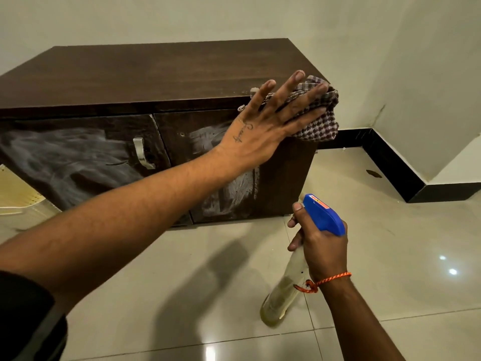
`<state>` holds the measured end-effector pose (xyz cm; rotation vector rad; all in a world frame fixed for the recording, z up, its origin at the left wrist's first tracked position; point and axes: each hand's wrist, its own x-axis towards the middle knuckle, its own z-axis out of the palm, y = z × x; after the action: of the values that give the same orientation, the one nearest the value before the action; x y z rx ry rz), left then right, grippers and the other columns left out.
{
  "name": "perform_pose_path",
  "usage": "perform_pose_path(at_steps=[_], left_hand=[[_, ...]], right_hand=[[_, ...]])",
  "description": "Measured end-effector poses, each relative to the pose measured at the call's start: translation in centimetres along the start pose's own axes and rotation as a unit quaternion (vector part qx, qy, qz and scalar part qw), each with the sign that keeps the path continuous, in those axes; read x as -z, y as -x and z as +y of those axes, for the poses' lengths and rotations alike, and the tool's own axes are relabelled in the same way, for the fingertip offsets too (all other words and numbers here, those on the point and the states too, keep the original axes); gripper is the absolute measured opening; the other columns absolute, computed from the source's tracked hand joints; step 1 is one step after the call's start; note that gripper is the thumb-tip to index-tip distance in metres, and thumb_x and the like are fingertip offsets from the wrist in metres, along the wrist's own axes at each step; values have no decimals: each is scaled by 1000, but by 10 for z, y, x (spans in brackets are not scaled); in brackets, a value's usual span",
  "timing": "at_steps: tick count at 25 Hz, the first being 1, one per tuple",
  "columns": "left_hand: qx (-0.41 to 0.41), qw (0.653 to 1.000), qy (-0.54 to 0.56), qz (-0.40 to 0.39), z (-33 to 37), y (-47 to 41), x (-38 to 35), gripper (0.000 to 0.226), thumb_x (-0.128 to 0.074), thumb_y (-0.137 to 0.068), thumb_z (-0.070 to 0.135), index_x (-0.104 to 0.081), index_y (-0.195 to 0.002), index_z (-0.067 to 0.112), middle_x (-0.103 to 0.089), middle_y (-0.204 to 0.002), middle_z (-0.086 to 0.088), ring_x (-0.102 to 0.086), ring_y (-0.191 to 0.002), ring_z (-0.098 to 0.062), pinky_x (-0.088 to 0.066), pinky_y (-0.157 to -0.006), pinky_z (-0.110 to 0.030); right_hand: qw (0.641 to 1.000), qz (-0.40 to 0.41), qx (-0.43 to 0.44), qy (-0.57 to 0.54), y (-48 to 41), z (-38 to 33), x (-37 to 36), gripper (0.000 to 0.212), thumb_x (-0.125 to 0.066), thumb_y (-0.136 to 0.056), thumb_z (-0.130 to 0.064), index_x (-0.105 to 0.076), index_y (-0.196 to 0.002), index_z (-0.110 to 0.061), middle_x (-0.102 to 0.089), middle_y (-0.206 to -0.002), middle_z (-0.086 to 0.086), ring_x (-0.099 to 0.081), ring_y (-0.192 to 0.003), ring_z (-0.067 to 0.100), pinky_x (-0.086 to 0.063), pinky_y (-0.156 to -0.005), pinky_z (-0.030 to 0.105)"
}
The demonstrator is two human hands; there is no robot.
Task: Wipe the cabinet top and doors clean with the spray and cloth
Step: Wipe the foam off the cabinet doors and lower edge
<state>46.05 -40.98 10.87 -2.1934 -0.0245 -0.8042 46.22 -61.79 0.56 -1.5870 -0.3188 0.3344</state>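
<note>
Left hand: your left hand (263,126) lies flat with its fingers straight and spread wide. It presses the checked cloth (320,121) down so the cloth rubs and does not slip.
Cloth: it sits bunched on the front right corner of the cabinet top (156,71), and part of it hangs over the edge.
Right hand: your right hand (322,251) is wrapped round the neck of the spray bottle (286,290), under its blue head (ready for another squirt, I think).
Spray bottle: it hangs low and tilted over the floor (390,256), apart from the cabinet, so it is out of the wiping arm's way. A little yellow liquid shows at its bottom.
Doors: the left door (65,162) and the right door (208,142) both have white streaks (234,194) on them, so they do not look wiped clean yet.
Handle: a metal handle (142,153) sticks out on the left door, and the cloth will have to go round it.
</note>
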Motion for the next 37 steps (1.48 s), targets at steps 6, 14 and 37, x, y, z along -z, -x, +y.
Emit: perform_pose_path(at_steps=[6,14,37], left_hand=[[-49,998,19,-32,61,27,-39,81,-33,-95,3,-2,-165,28,-9,-172,-1,-13,-157,-26,17,-121,-47],[-175,965,40,-189,175,135,-110,100,-43,-100,30,41,-147,3,47,-154,-22,7,-158,-25,19,-123,-48],[42,998,-17,51,16,-8,-12,86,-46,-96,2,-4,-164,35,-18,-170,7,-19,-153,-28,27,-115,-52]], right_hand=[[1000,1,-5,-19,2,-2,7,31,-70,-91,-30,-69,-115,-10,-69,-71,10,-54,-39,26,-46,-42,24],[1000,-9,-4,25,0,10,20,27,-68,-90,-34,-69,-82,-8,-69,-64,11,-58,-38,24,-53,-56,34],[999,-30,33,-16,0,-16,-9,23,-67,-92,-29,-69,-114,-24,-70,-69,8,-57,-39,22,-53,-48,27]])
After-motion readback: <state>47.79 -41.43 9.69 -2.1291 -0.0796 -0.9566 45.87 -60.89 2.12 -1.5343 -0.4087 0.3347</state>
